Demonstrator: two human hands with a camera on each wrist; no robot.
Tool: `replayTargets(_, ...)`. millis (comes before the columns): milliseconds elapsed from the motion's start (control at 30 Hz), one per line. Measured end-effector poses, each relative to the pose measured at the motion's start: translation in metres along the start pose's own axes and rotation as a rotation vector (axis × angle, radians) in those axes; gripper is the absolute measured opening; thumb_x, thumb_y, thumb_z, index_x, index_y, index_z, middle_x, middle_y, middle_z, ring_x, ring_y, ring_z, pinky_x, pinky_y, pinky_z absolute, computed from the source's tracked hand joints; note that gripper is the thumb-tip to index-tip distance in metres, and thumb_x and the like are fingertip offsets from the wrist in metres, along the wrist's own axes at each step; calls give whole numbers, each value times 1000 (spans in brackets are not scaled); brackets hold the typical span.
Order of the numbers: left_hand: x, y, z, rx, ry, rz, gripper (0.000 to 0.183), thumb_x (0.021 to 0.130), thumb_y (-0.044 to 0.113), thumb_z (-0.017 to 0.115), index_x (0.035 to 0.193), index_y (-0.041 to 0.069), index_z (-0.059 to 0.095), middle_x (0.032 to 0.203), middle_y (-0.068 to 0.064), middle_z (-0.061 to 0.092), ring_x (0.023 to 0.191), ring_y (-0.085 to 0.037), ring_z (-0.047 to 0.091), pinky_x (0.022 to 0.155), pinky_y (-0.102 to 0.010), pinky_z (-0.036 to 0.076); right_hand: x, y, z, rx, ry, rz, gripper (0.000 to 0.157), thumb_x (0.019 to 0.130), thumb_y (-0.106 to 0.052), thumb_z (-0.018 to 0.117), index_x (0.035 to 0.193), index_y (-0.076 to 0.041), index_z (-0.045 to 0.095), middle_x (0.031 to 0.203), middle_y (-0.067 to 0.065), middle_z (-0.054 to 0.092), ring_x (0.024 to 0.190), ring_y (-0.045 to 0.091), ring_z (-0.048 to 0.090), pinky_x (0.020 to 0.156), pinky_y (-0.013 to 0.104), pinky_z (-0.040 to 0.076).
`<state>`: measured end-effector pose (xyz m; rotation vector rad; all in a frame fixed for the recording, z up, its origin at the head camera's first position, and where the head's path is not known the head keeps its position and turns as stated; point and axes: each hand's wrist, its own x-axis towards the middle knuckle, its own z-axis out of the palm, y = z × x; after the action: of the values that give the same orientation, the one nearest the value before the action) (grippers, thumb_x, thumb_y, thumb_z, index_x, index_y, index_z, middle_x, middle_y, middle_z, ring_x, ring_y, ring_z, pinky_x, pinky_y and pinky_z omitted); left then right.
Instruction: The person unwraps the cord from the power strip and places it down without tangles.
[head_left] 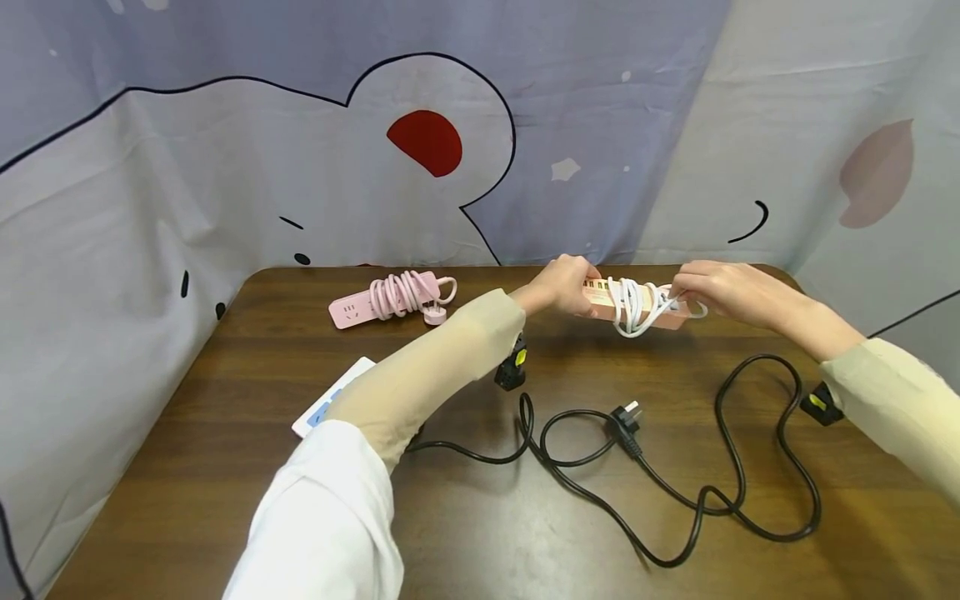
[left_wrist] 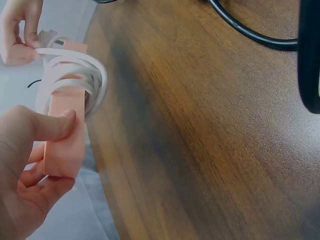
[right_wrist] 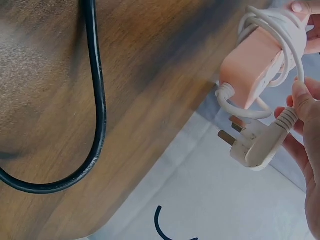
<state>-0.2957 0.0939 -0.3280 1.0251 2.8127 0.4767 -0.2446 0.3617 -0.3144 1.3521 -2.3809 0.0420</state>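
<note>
**Two hands hold a peach power strip with its white cord wound around it, at one o'clock on a table**

Outward from the hands: the left hand point(head_left: 566, 283) curls around one end of the peach power strip point(left_wrist: 67, 102), thumb on one face, fingers behind. The right hand point(head_left: 720, 287) pinches the white cord point(head_left: 633, 308) between thumb and fingers, close to its white plug point(right_wrist: 255, 150), which hangs free beside the strip's other end. Whether the strip touches the table point(head_left: 225, 433) I cannot tell.

Handling this cord well seems to call for a firm left grip, gentle even tension from the right, and the plug's pins held clear of the loops, where they could snag.

From the strip, a black plug point(head_left: 625, 419) lies at six o'clock. Its black cable point(right_wrist: 100, 115) sprawls from four to seven, under the forearms' reach, and could catch a low-hanging loop. At nine o'clock rests a pink power strip point(head_left: 352, 310), wrapped in its own cord; at eight, a white-and-blue power strip point(head_left: 330, 396), partly hidden by the left sleeve point(head_left: 420, 358). Beyond, at twelve, hangs a printed curtain point(head_left: 585, 125).
</note>
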Motion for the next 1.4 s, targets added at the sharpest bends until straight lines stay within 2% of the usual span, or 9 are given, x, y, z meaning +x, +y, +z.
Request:
replayTargets(133,-1,-1,0,-7,12,-12,49,75,29,79,119,12,67,102,1,68,86,-11,54,72,-21,40,-2,-4,0,-39,21,-6,25,74,5,71,90,-12,64,86,-4,61,75,9,57,58,34,49)
replayTargets(267,-2,-4,0,-14,32,-37,47,75,28,78,118,12,68,101,1,69,85,-11,55,72,-21,41,-4,-8,2,-111,63,-54,14,78,-3,63,90,-10,63,85,0,60,78,14,57,58,36,50)
replayTargets(467,-2,-6,-2,-36,64,-71,50,75,30,78,121,13,66,105,-1,69,90,-14,58,77,-24,45,-7,-10,8,-245,140,-159,16,81,0,47,94,2,57,85,11,58,77,25,57,59,40,49)
replayTargets(633,-4,-7,-3,-69,93,-104,54,76,32,78,125,14,65,111,-1,69,95,-16,60,82,-27,47,-16,-10,13,-293,166,-164,22,84,4,42,99,6,58,90,15,60,80,28,59,60,41,51)
replayTargets(767,-4,-9,-4,-79,112,-97,54,76,32,78,125,13,65,113,-2,69,96,-15,60,83,-26,46,-22,-9,17,-296,173,-171,26,84,3,41,101,6,60,92,16,61,81,29,59,59,41,51)
replayTargets(967,-6,-11,-4,-83,131,-88,53,76,32,77,124,15,65,113,0,70,94,-14,60,79,-25,45,-27,-8,21,-282,165,-169,25,77,3,48,99,5,62,88,15,60,78,29,58,55,39,50)
replayTargets(1100,-7,-12,-3,-107,137,-80,54,76,32,77,125,15,65,115,-1,70,95,-15,59,79,-24,44,-33,-7,23,-246,148,-123,29,68,10,58,97,3,63,87,15,61,76,30,59,53,41,50)
replayTargets(1233,-9,-12,-3,-126,138,-71,54,76,33,77,126,15,65,114,-2,70,94,-15,58,78,-24,43,-37,-5,26,-224,127,-70,38,60,16,60,94,1,63,85,14,61,75,30,60,52,43,50)
replayTargets(1400,-10,-12,-4,-139,140,-57,55,76,33,77,126,15,64,115,-2,69,94,-15,58,79,-24,43,-40,-3,28,-203,117,-53,33,61,14,63,90,0,64,82,13,60,72,28,60,49,41,49)
